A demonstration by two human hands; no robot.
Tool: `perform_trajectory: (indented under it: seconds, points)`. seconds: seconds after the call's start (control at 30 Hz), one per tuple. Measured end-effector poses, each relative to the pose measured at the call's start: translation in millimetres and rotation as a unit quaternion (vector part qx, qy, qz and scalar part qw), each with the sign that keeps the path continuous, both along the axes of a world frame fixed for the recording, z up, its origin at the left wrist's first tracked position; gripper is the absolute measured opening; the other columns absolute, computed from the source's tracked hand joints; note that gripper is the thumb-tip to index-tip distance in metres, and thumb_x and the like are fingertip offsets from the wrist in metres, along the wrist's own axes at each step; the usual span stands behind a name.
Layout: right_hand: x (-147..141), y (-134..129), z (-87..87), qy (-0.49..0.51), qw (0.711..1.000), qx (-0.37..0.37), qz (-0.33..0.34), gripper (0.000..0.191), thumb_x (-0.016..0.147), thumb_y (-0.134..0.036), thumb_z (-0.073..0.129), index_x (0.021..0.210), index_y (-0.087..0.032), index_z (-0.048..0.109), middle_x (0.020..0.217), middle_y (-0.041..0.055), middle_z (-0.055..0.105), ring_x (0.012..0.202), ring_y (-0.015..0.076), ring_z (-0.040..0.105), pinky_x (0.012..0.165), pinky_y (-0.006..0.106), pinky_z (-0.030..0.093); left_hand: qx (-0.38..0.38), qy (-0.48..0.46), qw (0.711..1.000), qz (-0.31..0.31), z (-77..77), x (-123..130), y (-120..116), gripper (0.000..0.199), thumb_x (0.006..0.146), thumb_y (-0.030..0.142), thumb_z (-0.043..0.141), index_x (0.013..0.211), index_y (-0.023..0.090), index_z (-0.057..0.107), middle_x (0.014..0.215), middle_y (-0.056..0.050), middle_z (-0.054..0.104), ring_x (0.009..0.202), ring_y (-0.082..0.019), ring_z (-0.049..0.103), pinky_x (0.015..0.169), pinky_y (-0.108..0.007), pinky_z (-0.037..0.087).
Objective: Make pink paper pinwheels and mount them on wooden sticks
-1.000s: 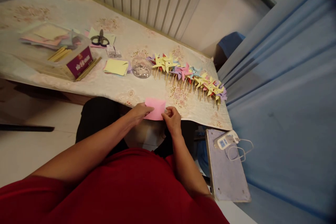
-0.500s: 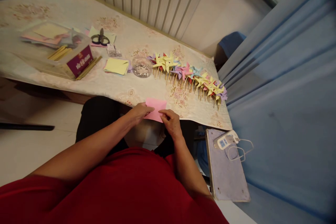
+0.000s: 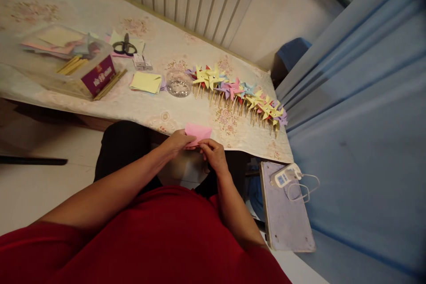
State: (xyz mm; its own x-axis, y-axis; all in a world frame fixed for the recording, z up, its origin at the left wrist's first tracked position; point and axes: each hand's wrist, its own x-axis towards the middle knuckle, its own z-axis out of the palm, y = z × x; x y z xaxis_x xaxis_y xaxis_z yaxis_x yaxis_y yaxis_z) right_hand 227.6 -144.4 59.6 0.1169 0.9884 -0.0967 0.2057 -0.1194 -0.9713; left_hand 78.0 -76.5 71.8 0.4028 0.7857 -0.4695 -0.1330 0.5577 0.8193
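A pink sheet of paper is held between both hands at the table's front edge, its near side bent over. My left hand grips its left side, the thumb lying on top. My right hand pinches the lower right part with thumb and fingers. Beyond it on the table sit a stack of yellow and other coloured paper and a clear round tub of shiny small pins. To the right lies a row of paper pinwheels on thin sticks.
A clear plastic box with coloured paper and sticks stands at the left. Black-handled scissors lie on paper beside small white boxes. A power strip with a cable rests on a stool at the right, beside a blue curtain.
The pink sheet was nearly flat; its near edge is now folded, so less of it shows. My right hand has shifted slightly left. The view has moved a little.
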Motion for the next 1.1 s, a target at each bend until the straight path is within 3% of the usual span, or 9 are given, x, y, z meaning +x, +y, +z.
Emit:
perform_trajectory:
  seconds: [0.23, 0.4, 0.77, 1.1]
  points:
    - [-3, 2, 4.0, 0.060, 0.998, -0.026, 0.007, 0.027, 0.079, -0.049, 0.063, 0.075, -0.022, 0.062, 0.058, -0.0052, 0.059, 0.039, 0.0074, 0.041, 0.043, 0.023, 0.030, 0.052, -0.005, 0.999, -0.001, -5.4, 1, 0, 0.008, 0.061, 0.012, 0.065, 0.069, 0.013, 0.065, 0.059, 0.000, 0.061, 0.052, -0.010, 0.050, 0.054, -0.022, 0.039]
    - [-5, 3, 1.7, 0.069, 0.996, -0.052, 0.005, 0.027, 0.075, -0.049, 0.066, 0.076, -0.022, 0.062, 0.056, -0.0055, 0.060, 0.039, 0.0081, 0.043, 0.042, 0.022, 0.028, 0.073, 0.008, 0.997, 0.004, -8.9, 1, 0, 0.010, 0.060, 0.014, 0.065, 0.070, 0.014, 0.066, 0.062, 0.001, 0.063, 0.055, -0.010, 0.050, 0.054, -0.022, 0.037]
    - [-18, 9, -5.5, 0.062, 0.992, -0.032, -0.104, 0.022, 0.071, -0.040, 0.067, 0.069, -0.021, 0.056, 0.050, -0.0074, 0.057, 0.037, 0.0077, 0.043, 0.040, 0.021, 0.028, 0.063, 0.005, 0.998, 0.013, -8.6, 2, -1, 0.016, 0.056, 0.018, 0.067, 0.072, 0.013, 0.067, 0.065, 0.000, 0.067, 0.058, -0.012, 0.054, 0.058, -0.023, 0.039]
    - [-27, 13, -3.1, 0.047, 0.986, -0.036, -0.153, 0.018, 0.071, -0.033, 0.065, 0.064, -0.022, 0.052, 0.048, -0.0080, 0.055, 0.035, 0.0081, 0.044, 0.038, 0.021, 0.028, 0.070, 0.036, 0.997, 0.016, -3.0, 2, -2, 0.009, 0.058, 0.016, 0.064, 0.064, 0.016, 0.058, 0.053, 0.005, 0.054, 0.051, -0.009, 0.043, 0.054, -0.023, 0.033]
